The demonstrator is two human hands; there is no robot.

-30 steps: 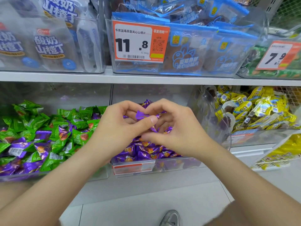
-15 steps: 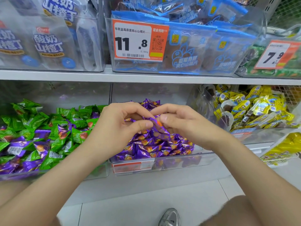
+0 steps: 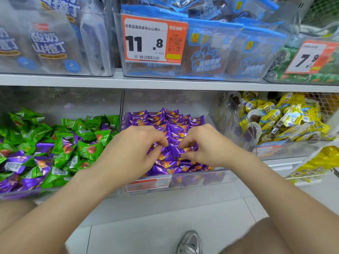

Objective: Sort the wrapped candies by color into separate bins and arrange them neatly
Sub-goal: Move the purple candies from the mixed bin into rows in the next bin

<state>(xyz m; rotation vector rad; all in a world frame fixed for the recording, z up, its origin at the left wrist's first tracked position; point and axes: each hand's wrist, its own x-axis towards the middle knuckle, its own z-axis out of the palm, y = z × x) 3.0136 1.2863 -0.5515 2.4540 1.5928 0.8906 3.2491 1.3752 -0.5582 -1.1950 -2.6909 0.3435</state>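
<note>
**Seating a purple piece in the middle bin**

Nearest, at the bottom edge: grey shoe [image 3: 190, 241] on pale floor tiles. Above it, both forearms reaching in toward the lower shelf.

Left hand [image 3: 137, 149] and right hand [image 3: 207, 146] both curled, thumb and fingertips nipping opposite ends of one purple candy [image 3: 174, 150]. Candy held low, on or just above the purple heap in the middle bin [image 3: 192, 178]; cannot tell whether already resting.

Judged step: laying this piece flat among its neighbours.
- Keep the pinch on the crimped ends, not the body.
- Set it printed face up, square to the rows behind.
- Let go of both ends together to avoid flicking it sideways.
- Lift straight up afterwards; no dragging knuckles over settled pieces.

Just left, in the left bin [image 3: 60, 187]: green candies [image 3: 88, 149] mixed with purple strays [image 3: 42, 162]. Judged well short of done; plenty left to carry across.

Further right: yellow candies [image 3: 286, 116] in the right bin [image 3: 275, 149], apparently unmixed.

Farthest: upper shelf [image 3: 165, 84] with blue bags [image 3: 211, 52] and a price tag [image 3: 146, 39] reading 11.8.
</note>
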